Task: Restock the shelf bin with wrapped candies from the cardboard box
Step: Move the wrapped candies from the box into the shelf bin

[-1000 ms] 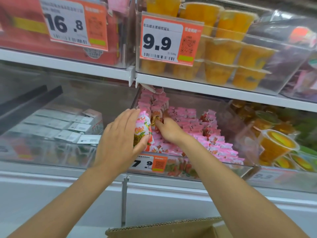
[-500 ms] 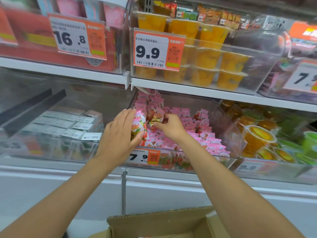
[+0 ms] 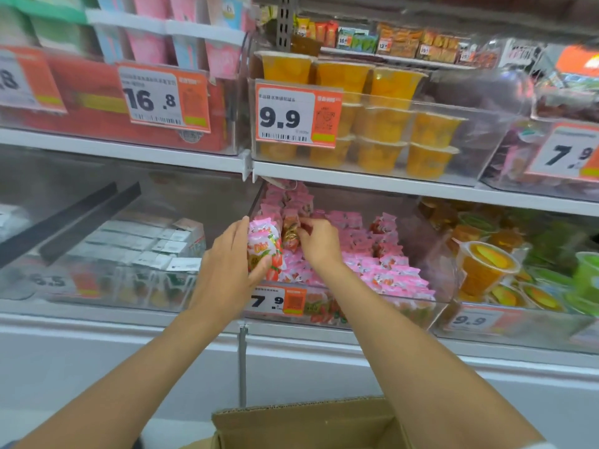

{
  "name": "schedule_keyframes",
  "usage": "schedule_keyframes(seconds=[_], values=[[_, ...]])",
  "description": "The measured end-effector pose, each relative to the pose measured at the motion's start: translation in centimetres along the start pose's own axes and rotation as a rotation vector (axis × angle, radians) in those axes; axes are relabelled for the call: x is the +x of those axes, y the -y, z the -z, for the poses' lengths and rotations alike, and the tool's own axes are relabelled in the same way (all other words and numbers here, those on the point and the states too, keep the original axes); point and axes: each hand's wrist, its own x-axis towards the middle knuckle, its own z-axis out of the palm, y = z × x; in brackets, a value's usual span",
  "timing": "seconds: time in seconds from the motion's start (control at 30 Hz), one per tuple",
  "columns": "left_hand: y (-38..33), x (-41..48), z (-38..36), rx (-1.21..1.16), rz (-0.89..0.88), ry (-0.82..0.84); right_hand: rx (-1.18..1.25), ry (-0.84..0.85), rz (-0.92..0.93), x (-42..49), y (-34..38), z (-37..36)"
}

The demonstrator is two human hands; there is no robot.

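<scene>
Wrapped candies in pink film fill the clear shelf bin, heaped under and to the right of the right hand and piled higher at the back, just above both hands. A bundle of pink candies stands nearly upright between the two hands, its long axis running from the bin's front rim up toward the shelf above, printed side facing the camera. The left hand grips this bundle from its left side, thumb curled under the lower end and fingers laid along the far edge up to the top. Just right of it, touching or nearly so, a single red-and-gold candy also stands roughly upright, tilted a little; the right hand pinches it with curled fingertips, knuckles up, wrist bent down over the heap. Both forearms are bare and reach up and forward from the lower corners, converging at the bin.

Below the left hand's thumb, an orange price tag reading 7.9 sits on the bin's front. Far below the hands, between the forearms, lies the open cardboard box; its inside cannot be made out. Left of the left hand sit pale cartons. Above the hands are orange jelly cups.
</scene>
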Motion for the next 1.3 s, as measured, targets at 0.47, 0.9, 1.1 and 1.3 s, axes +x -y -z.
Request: schedule_keyframes(seconds=[0.47,0.9,1.1,1.3], values=[[-1.1,-0.7,0.3,0.009,0.102,-0.038,-0.054,-0.076,0.136,-3.1,-0.7,2.5],[-0.8,-19.8,-6.8,-0.28,0.336,0.389,-0.224,0.704,-0.072,-25.3,-16.9,-2.4],[0.8,-25.5,-8.0,-0.159,0.262,0.498,-0.139,0.898,-0.411,-30.2,-25.5,-12.8],[4.9,-29.7,-10.3,-0.168,0.429,0.756,-0.415,0.798,-0.195,-30.7,-30.2,-19.9]])
